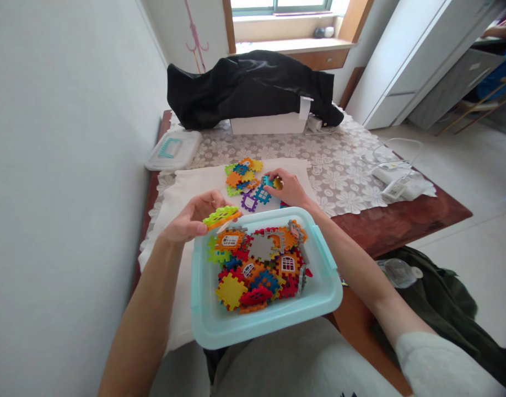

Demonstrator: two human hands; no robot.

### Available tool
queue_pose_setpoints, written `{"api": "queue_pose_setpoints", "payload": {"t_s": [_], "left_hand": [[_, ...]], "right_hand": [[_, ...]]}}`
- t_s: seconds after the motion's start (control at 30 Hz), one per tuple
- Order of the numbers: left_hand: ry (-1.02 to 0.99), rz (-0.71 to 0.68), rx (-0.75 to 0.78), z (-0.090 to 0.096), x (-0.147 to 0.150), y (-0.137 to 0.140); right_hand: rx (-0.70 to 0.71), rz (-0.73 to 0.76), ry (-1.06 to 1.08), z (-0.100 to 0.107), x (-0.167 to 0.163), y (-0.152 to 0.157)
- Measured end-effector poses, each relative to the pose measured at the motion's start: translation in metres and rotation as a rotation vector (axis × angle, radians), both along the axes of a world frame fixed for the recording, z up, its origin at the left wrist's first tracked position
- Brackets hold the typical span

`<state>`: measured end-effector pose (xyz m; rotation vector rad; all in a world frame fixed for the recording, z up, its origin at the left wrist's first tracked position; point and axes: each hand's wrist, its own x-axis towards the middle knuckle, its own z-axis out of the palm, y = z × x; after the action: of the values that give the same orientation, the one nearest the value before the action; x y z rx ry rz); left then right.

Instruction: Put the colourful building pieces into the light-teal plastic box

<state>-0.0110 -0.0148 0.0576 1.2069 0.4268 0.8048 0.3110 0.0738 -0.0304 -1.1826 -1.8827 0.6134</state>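
Note:
My left hand (pixel 194 216) is closed on a small stack of interlocking plastic tiles, a lime green tile (pixel 220 215) above an orange one, over the rear left rim of the bin. My right hand (pixel 289 188) reaches past the bin to the white cloth, its thumb and fingers around a blue tile (pixel 268 181); a yellow tile (pixel 278 183) shows beside its fingers. Close by lie a blue window tile (pixel 262 194) and a purple tile (pixel 249 202). A pale turquoise bin (pixel 198 309), near my lap, contains many mixed tiles, among them a yellow tile (pixel 231 291) and a grey tile (pixel 261 246).
Several more tiles (pixel 240 175) form a loose pile on the white cloth (pixel 182 190). A clear lid (pixel 172 150) lies at the table's left edge. Black fabric (pixel 253 88) covers a white box (pixel 269 124) at the back. A wall (pixel 71 165) stands close on the left.

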Motion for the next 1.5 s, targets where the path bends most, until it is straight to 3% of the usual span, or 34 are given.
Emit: {"api": "queue_pose_setpoints", "payload": {"t_s": [0.3,0.53,0.7,0.8,0.87,0.93,1.0,1.07,1.17,1.23,1.3,1.37,1.43,1.5], "left_hand": [[0.228,-0.093,0.322,0.006,0.002,0.006],[0.343,-0.193,0.313,0.007,-0.004,0.007],[0.32,-0.21,0.267,0.009,-0.002,0.005],[0.306,0.01,0.194,0.001,0.006,0.004],[0.337,0.299,0.19,-0.01,0.012,0.007],[0.424,0.571,0.255,-0.024,0.016,0.014],[0.582,0.778,0.386,-0.038,0.017,0.022],[0.815,0.848,0.543,-0.051,0.014,0.027],[1.145,0.697,0.653,-0.064,0.008,0.03],[1.295,0.574,0.657,-0.07,0.005,0.03],[1.387,0.463,0.673,-0.075,0.004,0.028],[1.433,0.349,0.717,-0.079,0.004,0.027],[1.448,0.262,0.771,-0.083,0.005,0.025],[1.441,0.23,0.82,-0.087,0.007,0.025]], "right_hand": [[-0.068,0.106,0.349,0.004,-0.005,-0.003],[-0.313,0.224,0.765,0.021,-0.007,-0.008],[-0.39,0.541,0.898,0.05,-0.001,-0.029],[-0.371,0.812,0.847,0.068,0.005,-0.041],[-0.355,0.98,0.737,0.076,0.007,-0.047],[-0.383,1.041,0.557,0.082,0.009,-0.051],[-0.436,0.957,0.416,0.084,0.008,-0.052],[-0.442,0.768,0.372,0.081,0.008,-0.049],[-0.282,0.416,0.284,0.068,0.013,-0.036],[-0.151,0.236,0.058,0.056,0.022,-0.025],[-0.174,0.185,-0.25,0.042,0.034,-0.019],[-0.315,0.209,-0.47,0.026,0.045,-0.018],[-0.436,0.258,-0.572,0.009,0.051,-0.02],[-0.434,0.253,-0.548,-0.008,0.051,-0.023]]}}
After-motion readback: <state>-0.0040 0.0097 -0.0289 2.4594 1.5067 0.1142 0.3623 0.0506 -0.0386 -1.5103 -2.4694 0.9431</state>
